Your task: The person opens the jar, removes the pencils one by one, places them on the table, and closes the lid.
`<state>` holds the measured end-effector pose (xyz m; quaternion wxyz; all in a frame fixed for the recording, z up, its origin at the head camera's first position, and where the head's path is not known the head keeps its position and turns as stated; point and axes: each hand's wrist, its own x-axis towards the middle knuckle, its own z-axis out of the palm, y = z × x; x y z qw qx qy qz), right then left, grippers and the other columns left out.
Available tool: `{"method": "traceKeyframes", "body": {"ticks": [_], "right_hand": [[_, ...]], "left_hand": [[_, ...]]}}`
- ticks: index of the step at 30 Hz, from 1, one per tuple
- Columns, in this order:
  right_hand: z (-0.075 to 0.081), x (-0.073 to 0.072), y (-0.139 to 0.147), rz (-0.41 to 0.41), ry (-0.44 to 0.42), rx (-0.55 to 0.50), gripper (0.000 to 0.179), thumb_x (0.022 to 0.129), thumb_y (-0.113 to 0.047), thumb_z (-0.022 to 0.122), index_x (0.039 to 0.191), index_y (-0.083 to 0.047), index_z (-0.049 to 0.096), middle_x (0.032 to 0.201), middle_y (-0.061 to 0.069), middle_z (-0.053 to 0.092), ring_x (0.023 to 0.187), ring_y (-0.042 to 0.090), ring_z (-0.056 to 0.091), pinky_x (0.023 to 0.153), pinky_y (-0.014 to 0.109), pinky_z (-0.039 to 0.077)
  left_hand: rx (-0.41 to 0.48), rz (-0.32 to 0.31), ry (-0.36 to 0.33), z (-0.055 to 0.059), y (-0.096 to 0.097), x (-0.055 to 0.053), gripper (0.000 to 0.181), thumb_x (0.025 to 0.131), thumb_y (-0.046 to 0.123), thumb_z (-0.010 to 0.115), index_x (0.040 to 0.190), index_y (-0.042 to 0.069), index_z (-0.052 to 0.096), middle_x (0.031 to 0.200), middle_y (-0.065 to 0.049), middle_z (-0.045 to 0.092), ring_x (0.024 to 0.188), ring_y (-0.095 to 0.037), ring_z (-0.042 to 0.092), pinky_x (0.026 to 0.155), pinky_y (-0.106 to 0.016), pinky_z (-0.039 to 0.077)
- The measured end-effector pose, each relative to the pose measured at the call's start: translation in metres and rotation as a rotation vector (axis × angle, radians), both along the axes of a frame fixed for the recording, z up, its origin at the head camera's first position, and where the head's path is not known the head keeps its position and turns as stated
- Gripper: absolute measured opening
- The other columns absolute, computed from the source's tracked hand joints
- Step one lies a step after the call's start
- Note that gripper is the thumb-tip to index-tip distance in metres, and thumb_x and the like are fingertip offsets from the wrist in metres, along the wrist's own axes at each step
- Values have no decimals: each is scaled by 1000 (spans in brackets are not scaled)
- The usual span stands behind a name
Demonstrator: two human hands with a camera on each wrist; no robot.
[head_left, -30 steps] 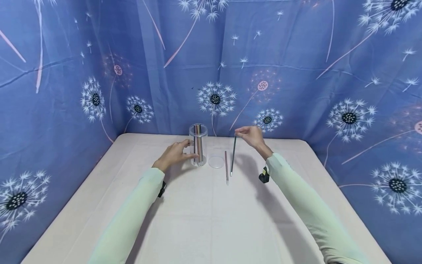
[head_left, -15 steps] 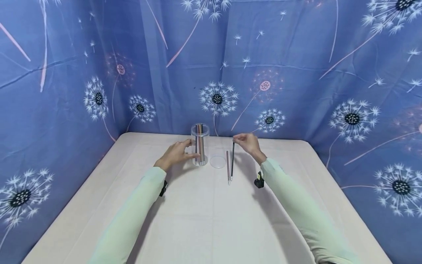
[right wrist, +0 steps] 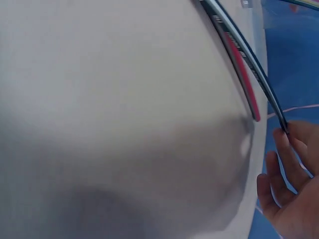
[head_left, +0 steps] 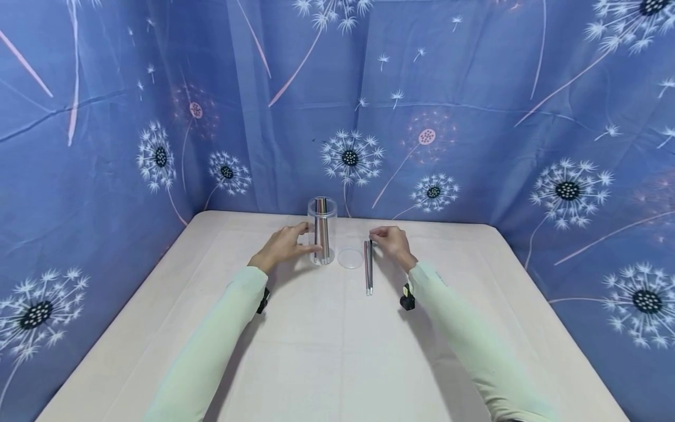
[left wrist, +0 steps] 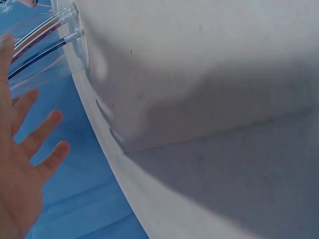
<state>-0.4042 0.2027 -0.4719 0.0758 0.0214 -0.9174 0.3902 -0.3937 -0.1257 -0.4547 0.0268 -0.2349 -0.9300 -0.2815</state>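
Note:
A clear cylindrical jar [head_left: 330, 234] stands upright at the back of the table, with several pencils [head_left: 321, 231] inside. My left hand [head_left: 285, 246] holds its left side between thumb and index finger; in the left wrist view the other fingers spread apart. My right hand [head_left: 392, 241] pinches the far tip of a dark pencil [right wrist: 259, 74]. That pencil slants down toward the table, its pale end toward me. Close along its left side lies a reddish pencil [head_left: 366, 264] on the tabletop.
A round clear lid [head_left: 350, 258] lies flat between the jar and the pencils. The pale cloth-covered table [head_left: 316, 351] ends just behind the jar, where a blue dandelion-print curtain [head_left: 295, 140] hangs.
My right hand has come down and slightly left, lowering the dark pencil from a steep slant to beside the reddish one. My left hand stays at the jar.

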Motion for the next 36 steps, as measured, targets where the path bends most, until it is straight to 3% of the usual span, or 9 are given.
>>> {"method": "traceKeyframes", "body": {"ticks": [3,12,26,36], "right_hand": [[-4,1,0,-4,-33,-14,20,99,-22,72,114,-10,79,110,10,78,101,28,75,94,42,56],[-17,-1,-6,-43,14,47,20,98,-23,74,111,-11,81,108,6,79,98,26,74,90,42,57],[-22,2,-11,-60,15,78,19,97,-23,75,109,-11,82,110,7,79,106,27,73,98,44,56],[-31,-4,-10,-54,30,78,20,98,-25,74,108,-10,82,108,8,79,103,28,73,93,43,58]], "left_hand": [[4,-1,-1,0,0,0,71,87,58,77,144,20,56,148,-8,60,135,-36,57,112,-58,46],[16,-20,9,0,1,1,70,88,54,78,143,17,56,147,-10,60,135,-38,57,112,-59,46],[27,-15,2,2,3,2,68,88,54,78,141,17,58,146,-11,61,135,-37,57,112,-57,46],[28,-10,3,0,0,1,68,87,58,78,140,19,58,146,-9,61,134,-36,58,112,-56,47]]}}
